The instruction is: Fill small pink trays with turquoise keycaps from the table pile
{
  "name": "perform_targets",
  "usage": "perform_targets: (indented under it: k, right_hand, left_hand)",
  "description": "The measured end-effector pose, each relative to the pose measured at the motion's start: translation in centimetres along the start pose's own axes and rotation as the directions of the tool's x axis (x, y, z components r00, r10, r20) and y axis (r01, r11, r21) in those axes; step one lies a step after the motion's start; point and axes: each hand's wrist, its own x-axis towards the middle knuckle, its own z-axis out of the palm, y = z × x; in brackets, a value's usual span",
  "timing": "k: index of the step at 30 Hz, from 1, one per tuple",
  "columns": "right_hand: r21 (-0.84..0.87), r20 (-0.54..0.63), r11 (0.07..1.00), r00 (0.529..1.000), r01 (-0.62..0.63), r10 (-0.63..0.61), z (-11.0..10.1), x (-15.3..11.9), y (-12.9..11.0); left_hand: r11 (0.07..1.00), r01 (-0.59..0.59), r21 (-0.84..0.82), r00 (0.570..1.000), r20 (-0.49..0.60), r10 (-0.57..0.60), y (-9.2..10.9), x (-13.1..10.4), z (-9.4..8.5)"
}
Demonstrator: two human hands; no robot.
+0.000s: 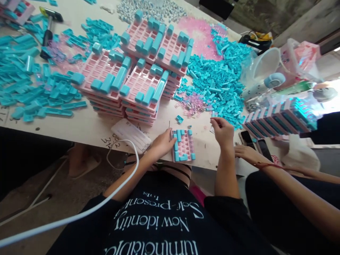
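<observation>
A small pink grid frame with blue pieces around its edges [185,146] lies on the table near its front edge. My left hand [163,143] is closed at the frame's left side; a thin dark item stands up from its fingertips, too small to name. To the right of the frame, my right hand [223,132] is raised with its fingers pinched together, beside the pile of small blue pieces [223,85]. What it pinches, if anything, is too small to tell. A loose blue piece [179,119] lies just above the frame.
Tall stacks of pink-and-blue frames [106,76] stand behind my left hand. A white power strip [131,134] with a cable lies at the front edge. Another person's hand [248,152] rests at the right near phones [264,150]. A hammer [49,32] lies far left.
</observation>
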Motion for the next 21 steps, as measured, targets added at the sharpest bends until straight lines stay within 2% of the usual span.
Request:
perform_targets:
  k: [2, 4, 7, 10, 13, 16, 19, 21]
  right_hand:
    - [-0.098, 0.041, 0.995, 0.999, -0.028, 0.032, -0.5, -0.3, 2.5]
    - [-0.170, 0.113, 0.985, 0.993, 0.003, 0.017, -0.1, -0.7, 4.2]
    - [-0.215, 0.169, 0.975, 0.985, 0.062, -0.026, 1.2, -1.2, 5.3]
    - [-0.195, 0.180, 0.978, 0.983, 0.072, -0.037, 2.2, -1.2, 5.3]
    - [-0.108, 0.180, 0.994, 0.984, 0.024, -0.004, 2.5, -1.1, 4.5]
    - [0.116, 0.216, 0.990, 0.975, -0.078, 0.051, 2.2, -1.9, 2.4]
    - [0.343, 0.349, 0.924, 0.936, -0.170, 0.043, 1.8, -3.3, -0.5]
    - [0.383, 0.463, 0.904, 0.886, -0.188, -0.012, 1.5, -4.1, -2.3]
  left_hand:
    - [1.000, -0.001, 0.018, 1.000, 0.028, 0.001, 0.3, -0.2, 0.5]
    - [0.999, -0.012, 0.030, 0.999, 0.052, 0.011, 0.6, -0.5, 1.1]
    - [0.998, -0.024, 0.064, 0.997, 0.074, 0.020, 1.1, -1.1, 1.9]
    - [0.995, -0.028, 0.097, 0.996, 0.082, 0.020, 1.5, -1.9, 2.6]
    - [0.992, -0.022, 0.127, 0.996, 0.091, 0.010, 1.7, -2.8, 2.8]
    - [0.987, -0.010, 0.158, 0.995, 0.099, -0.006, 1.7, -3.5, 3.0]
    - [0.984, -0.020, 0.176, 0.997, 0.081, 0.005, 1.6, -4.0, 3.2]
    - [0.983, -0.027, 0.183, 0.997, 0.069, 0.014, 1.5, -4.2, 3.3]
